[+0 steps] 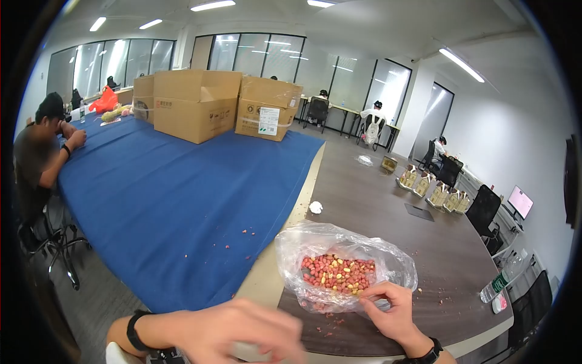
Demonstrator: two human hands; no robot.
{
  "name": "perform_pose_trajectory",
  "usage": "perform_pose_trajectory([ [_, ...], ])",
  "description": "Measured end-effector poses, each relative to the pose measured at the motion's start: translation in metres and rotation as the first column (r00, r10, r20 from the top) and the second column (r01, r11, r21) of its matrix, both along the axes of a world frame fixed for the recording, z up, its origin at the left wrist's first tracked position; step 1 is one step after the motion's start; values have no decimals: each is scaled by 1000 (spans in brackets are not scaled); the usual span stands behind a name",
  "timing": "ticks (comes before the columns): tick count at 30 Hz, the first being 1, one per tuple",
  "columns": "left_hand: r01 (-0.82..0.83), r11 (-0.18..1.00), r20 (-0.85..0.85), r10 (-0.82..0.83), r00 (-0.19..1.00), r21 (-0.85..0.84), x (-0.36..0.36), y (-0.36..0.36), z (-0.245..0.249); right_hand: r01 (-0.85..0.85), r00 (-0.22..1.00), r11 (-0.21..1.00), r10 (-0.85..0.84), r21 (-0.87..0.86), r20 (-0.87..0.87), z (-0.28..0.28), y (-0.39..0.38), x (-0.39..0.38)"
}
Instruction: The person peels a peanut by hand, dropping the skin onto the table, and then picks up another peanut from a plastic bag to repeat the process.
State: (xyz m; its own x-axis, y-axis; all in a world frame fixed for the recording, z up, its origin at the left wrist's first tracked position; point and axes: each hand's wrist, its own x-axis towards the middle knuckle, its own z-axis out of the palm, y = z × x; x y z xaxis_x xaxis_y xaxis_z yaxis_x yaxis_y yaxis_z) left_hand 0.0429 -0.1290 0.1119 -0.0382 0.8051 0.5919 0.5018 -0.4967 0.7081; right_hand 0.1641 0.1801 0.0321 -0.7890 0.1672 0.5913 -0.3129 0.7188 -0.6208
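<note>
1. Because its mouth is spread wide, the clear plastic bag lets the nuts lie open to reach, I suppose; it is on the brown table, just beside the blue cloth, in front of the person
2. At the near side of the bag is the right hand, its fingers bent and the thumb close to the forefinger; it is placed there probably because the nuts are nearest, but I cannot tell if something is pinched between the tips
3. Nearer to the camera is the left hand, blurred, with fingers partly curled; whether they are spread or hold something, I cannot tell
4. Two hands and one bag of nuts I count; the nuts, red and some pale yellow, are too many for counting, and so are the crumbs near the bag
5. On the cloth stand three cardboard boxes, perhaps put far away to leave working room
6. One water bottle stands tilted-looking at the right table edge, and one white lump lies behind the bag
</note>
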Motion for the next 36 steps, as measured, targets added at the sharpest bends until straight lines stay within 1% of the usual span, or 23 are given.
perform_pose_trajectory([
  [1,-22,994,-110,10,994,-110,-2,19,0,7,1000,1000,-7,-8,3,-1,0,1],
  [3,-62,935,-122,20,992,-350,-3,55,-15,-31,999,999,30,31,17,1,-1,1],
  [4,-58,931,-120,16,993,-361,-2,70,-22,-28,999,999,27,20,20,2,-2,1],
  [6,-199,879,-198,122,972,-434,-4,98,-34,-89,996,996,89,28,7,4,-3,1],
  [7,-193,876,-200,114,973,-443,-5,110,-43,-82,997,996,82,19,6,4,-4,2],
  [9,-253,868,-133,217,967,-428,-7,127,-60,-126,992,992,125,13,16,4,-4,3],
  [10,-286,870,-142,249,958,-402,-8,133,-64,-120,993,993,120,7,17,3,-3,3],
  [14,-300,850,-175,247,953,-433,-15,137,-64,-103,994,995,103,-13,34,5,-3,3],
  [16,-290,872,-65,288,955,-394,-20,136,-76,-100,993,994,102,-42,57,5,-5,3],
  [17,-277,870,-54,280,959,-408,-21,135,-78,-116,991,993,117,-15,60,6,-4,3],
  [18,-295,893,-79,286,955,-340,-20,132,-77,-133,989,991,132,8,70,6,-4,3],
  [19,-305,910,-99,289,952,-280,-18,130,-78,-121,988,992,122,-19,97,6,-5,3],
  [20,-308,918,-116,287,951,-251,-17,129,-80,-134,989,991,134,-9,69,6,-4,2],
  [21,-289,916,-100,272,957,-280,-17,129,-83,-148,988,989,148,5,35,5,-4,1],
  [23,-336,924,-172,306,936,-184,-18,131,-87,-160,986,987,161,-27,43,2,-2,-1],
  [25,-306,927,-136,282,950,-217,-19,131,-91,-172,984,984,174,-40,36,2,-4,-1],
  [28,-266,939,-71,257,964,-216,-21,133,-94,-183,982,982,185,-38,47,1,-3,-1],
  [30,-265,957,-46,261,964,-118,-22,134,-98,-186,980,981,188,-49,61,1,-2,-1],
  [32,-247,961,-60,241,969,-123,-25,134,-98,-203,976,979,202,2,81,0,-3,0],
  [34,-226,965,-67,219,973,-134,-24,133,-99,-204,974,978,206,-35,92,-1,-3,0],
  [36,-222,970,-62,216,974,-97,-25,135,-99,-204,974,978,207,-50,90,-1,-4,1],
])
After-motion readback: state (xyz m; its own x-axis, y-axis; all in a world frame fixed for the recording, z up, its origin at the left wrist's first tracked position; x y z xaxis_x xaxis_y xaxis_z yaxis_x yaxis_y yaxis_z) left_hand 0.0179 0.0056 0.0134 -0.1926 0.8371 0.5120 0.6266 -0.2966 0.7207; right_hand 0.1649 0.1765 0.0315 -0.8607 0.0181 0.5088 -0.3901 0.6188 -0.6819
